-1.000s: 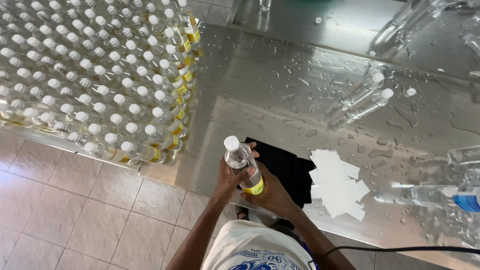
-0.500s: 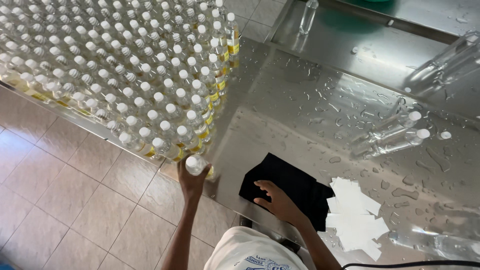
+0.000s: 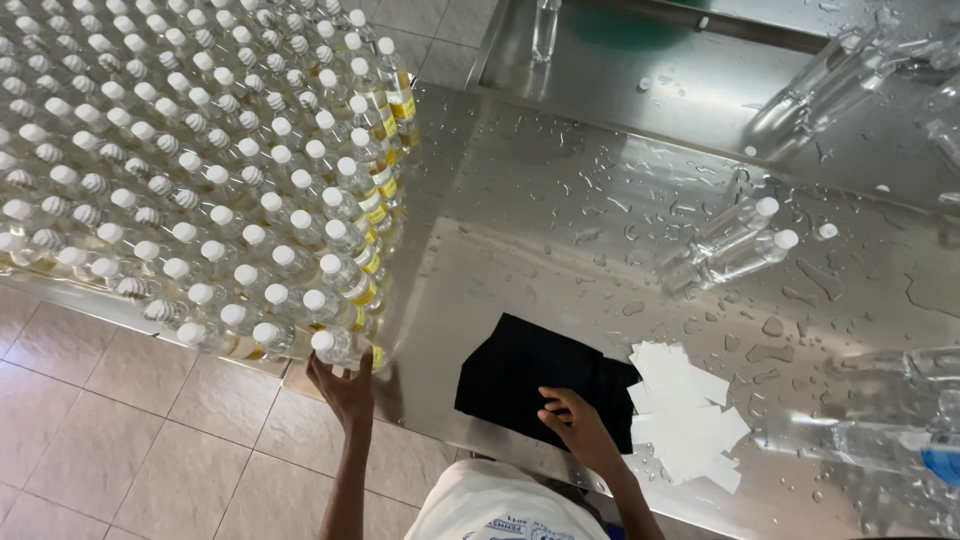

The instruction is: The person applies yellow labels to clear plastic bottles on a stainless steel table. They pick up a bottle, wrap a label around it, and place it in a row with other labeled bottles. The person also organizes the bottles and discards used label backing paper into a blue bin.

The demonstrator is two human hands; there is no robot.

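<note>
My left hand (image 3: pixel 343 385) is around a clear bottle (image 3: pixel 335 347) with a white cap and yellow label, standing at the near corner of a big block of several like bottles (image 3: pixel 190 170) on the wet steel table (image 3: pixel 520 200). My right hand (image 3: pixel 575 425) rests with fingers curled on a black cloth (image 3: pixel 520 375) near the table's front edge. A stack of white paper labels (image 3: pixel 685 410) lies just right of the cloth.
Two clear capped bottles (image 3: pixel 735 245) lie on their sides at right, and more lie at the far right edge (image 3: pixel 860 435). A sunken steel basin (image 3: pixel 700 70) sits at the back. Tiled floor (image 3: pixel 120 440) is at lower left.
My left hand carried the bottle from in front of me leftward to the corner of the bottle block and stood it there. My right hand let go of it and came down on the black cloth.
</note>
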